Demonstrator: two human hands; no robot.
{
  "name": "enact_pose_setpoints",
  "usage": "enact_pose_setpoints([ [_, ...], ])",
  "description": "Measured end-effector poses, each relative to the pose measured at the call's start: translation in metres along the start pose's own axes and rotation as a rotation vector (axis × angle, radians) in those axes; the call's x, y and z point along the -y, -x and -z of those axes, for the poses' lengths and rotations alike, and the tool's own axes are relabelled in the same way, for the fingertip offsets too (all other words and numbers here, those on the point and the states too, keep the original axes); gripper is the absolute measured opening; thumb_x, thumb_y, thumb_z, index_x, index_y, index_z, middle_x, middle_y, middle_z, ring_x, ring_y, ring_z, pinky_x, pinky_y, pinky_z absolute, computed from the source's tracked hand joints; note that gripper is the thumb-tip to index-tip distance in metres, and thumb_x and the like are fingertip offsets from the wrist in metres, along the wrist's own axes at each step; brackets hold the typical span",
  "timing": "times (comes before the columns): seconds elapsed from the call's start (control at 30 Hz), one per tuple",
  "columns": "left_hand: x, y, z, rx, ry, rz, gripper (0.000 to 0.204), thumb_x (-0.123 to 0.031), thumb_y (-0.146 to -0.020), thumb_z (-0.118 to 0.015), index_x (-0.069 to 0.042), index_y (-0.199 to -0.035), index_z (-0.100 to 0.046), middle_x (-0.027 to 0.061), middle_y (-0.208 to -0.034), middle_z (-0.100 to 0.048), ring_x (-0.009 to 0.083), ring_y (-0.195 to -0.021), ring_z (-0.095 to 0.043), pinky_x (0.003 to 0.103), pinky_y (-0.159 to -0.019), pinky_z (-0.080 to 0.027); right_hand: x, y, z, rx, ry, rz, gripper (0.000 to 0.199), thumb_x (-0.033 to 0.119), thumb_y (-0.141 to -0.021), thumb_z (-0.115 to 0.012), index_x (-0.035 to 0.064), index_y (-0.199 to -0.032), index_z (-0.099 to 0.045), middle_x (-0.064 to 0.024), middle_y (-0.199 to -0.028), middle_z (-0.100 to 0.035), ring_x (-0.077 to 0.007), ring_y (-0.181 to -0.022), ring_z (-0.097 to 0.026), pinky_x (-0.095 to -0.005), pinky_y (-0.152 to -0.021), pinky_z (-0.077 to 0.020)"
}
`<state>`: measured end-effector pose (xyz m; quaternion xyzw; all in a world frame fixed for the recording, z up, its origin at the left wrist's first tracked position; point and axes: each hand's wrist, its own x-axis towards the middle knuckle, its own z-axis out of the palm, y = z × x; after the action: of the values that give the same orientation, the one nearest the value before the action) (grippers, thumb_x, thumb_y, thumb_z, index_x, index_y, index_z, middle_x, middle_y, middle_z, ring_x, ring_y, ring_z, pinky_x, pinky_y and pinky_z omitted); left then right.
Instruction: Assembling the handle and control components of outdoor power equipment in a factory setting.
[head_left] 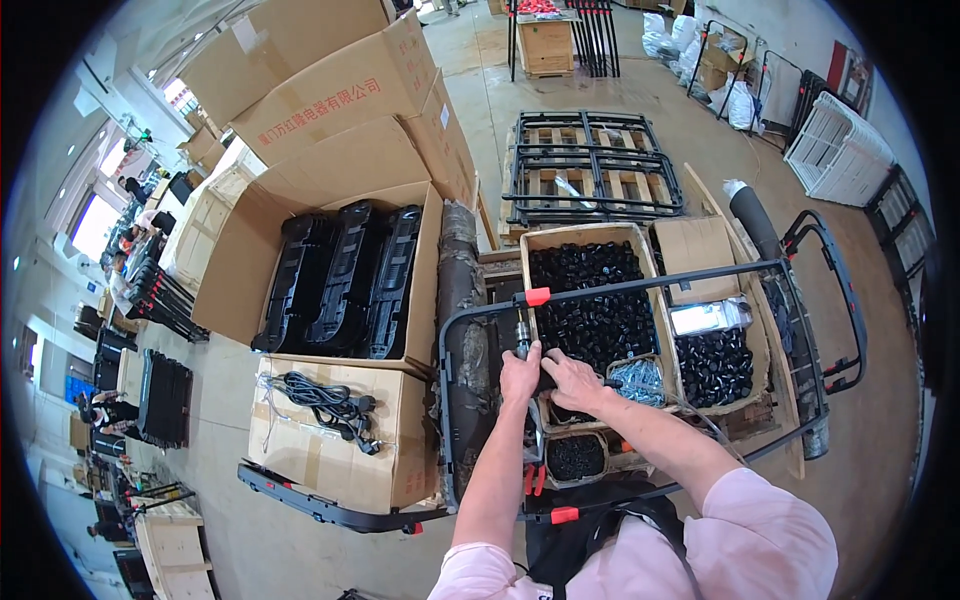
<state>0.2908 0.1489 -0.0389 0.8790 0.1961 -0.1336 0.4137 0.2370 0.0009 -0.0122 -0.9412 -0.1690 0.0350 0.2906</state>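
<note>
My left hand (518, 376) is closed around a tool with a metal tip (521, 336) that points up, close to the black tube frame (640, 283). My right hand (573, 381) lies right beside it, its fingers curled over a small black part (606, 383); the two hands touch. Both hover at the near edge of a cardboard box of small black plastic caps (590, 300). A clear bag of silvery screws (640, 379) sits just right of my right hand. A red clip (538, 296) is on the frame above my left hand.
A second box of black caps (716, 366) stands to the right. An open carton of large black moulded parts (345, 280) sits on the left, with a closed carton carrying black cables (325, 400) in front. Black frames on a pallet (592, 165) lie beyond. Other people work at far left.
</note>
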Motion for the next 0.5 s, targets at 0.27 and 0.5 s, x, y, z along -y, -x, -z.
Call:
enact_pose_setpoints([
  [0.27, 0.006, 0.008, 0.002, -0.078, -0.023, -0.037, 0.082, -0.067, -0.085, -0.073, 0.006, -0.124, -0.063, 0.0319, -0.124, -0.069, 0.0451, -0.119, -0.067, 0.05, -0.102, -0.052, 0.005, 0.007, -0.001, 0.013, -0.037, -0.002, 0.053, 0.018, -0.077, -0.083, 0.0014, -0.119, -0.057, -0.0211, -0.124, -0.057, -0.0454, -0.107, -0.067, -0.0543, -0.091, -0.0557],
  [0.5, 0.003, 0.02, 0.006, -0.168, -0.093, -0.135, 0.072, -0.061, -0.085, -0.074, 0.004, -0.116, -0.068, 0.0272, -0.12, -0.07, 0.0451, -0.114, -0.068, 0.053, -0.098, -0.052, 0.004, 0.013, -0.004, 0.017, -0.018, -0.017, 0.052, 0.018, -0.076, -0.084, 0.0014, -0.117, -0.056, -0.021, -0.128, -0.056, -0.0456, -0.108, -0.066, -0.0537, -0.09, -0.0557],
])
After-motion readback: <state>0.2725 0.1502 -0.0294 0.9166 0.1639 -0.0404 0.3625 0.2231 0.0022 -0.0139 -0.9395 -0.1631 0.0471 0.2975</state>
